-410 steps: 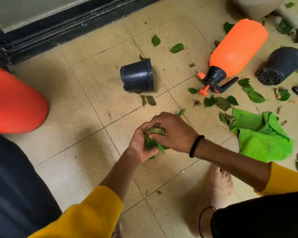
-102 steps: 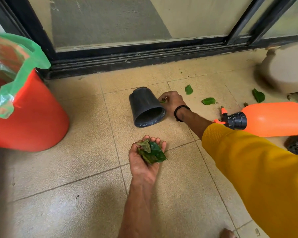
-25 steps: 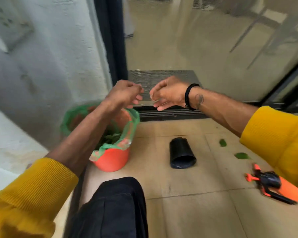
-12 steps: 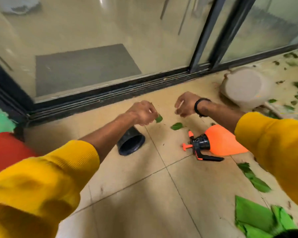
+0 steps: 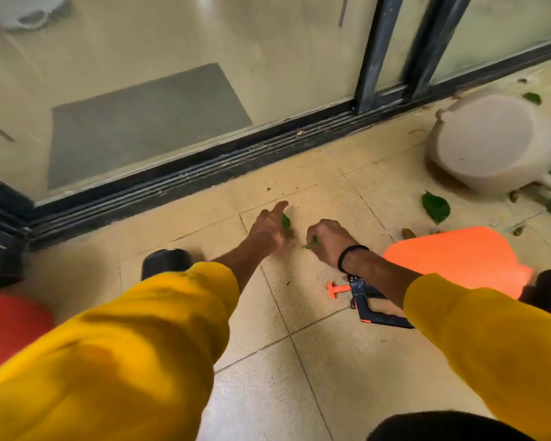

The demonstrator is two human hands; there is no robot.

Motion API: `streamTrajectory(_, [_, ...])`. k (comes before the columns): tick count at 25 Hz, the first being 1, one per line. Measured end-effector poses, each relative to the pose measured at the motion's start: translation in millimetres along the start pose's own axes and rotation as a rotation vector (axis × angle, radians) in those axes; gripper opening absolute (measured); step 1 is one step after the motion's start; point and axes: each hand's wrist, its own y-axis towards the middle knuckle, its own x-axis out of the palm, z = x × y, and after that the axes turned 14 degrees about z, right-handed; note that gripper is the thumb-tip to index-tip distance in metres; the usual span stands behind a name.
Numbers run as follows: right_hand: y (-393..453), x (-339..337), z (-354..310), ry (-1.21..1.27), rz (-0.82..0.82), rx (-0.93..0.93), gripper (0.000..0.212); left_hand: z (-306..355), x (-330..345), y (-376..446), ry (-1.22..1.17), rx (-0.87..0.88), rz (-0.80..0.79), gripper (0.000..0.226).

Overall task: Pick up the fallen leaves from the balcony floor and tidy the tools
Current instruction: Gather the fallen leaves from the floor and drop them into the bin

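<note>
Two leaves were reached mid-frame after your bin trip: your left hand (image 5: 269, 229) touched one leaf (image 5: 286, 221), fingers extended; your right hand (image 5: 326, 238) pinched another (image 5: 310, 245).

Bare beige floor tiles (image 5: 347, 377) are lying open centrally. An orange plastic spray bottle (image 5: 452, 259) is blocking the right, a black plastic pot (image 5: 166, 262) the left.

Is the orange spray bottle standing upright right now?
No, the orange spray bottle lies on its side on the floor tiles, beside the right hand.
</note>
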Motion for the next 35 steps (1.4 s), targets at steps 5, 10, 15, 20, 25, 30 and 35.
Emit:
streamTrajectory(5, [10,-27,-6,0.717,-0.042,0.596,0.015,-7,25,15,-0.142,-0.081,0.201,0.018])
streamTrajectory(10, [10,-31,-7,0.811,-0.112,0.69,0.017,-18,19,19,-0.264,-0.136,0.172,0.029])
streamTrajectory(15, [2,-27,-12,0.892,-0.044,0.7,0.017,-17,9,13,-0.277,0.019,0.093,0.018])
streamTrajectory(20, [-24,-55,-22,1.182,-0.071,0.757,0.018,8,-4,-30,-0.595,0.096,0.05,0.019])
streamTrajectory(25, [-59,-125,14,0.948,0.22,0.649,0.014,45,-2,-77,-0.794,0.059,-0.162,0.054])
streamTrajectory(30, [-113,-159,59,1.095,0.537,0.774,0.014,67,59,-102,-0.204,0.25,-0.295,0.125])
streamTrajectory(35, [-166,-153,77,1.269,0.576,0.867,0.011,89,76,-98,-0.263,0.175,-0.172,0.075])
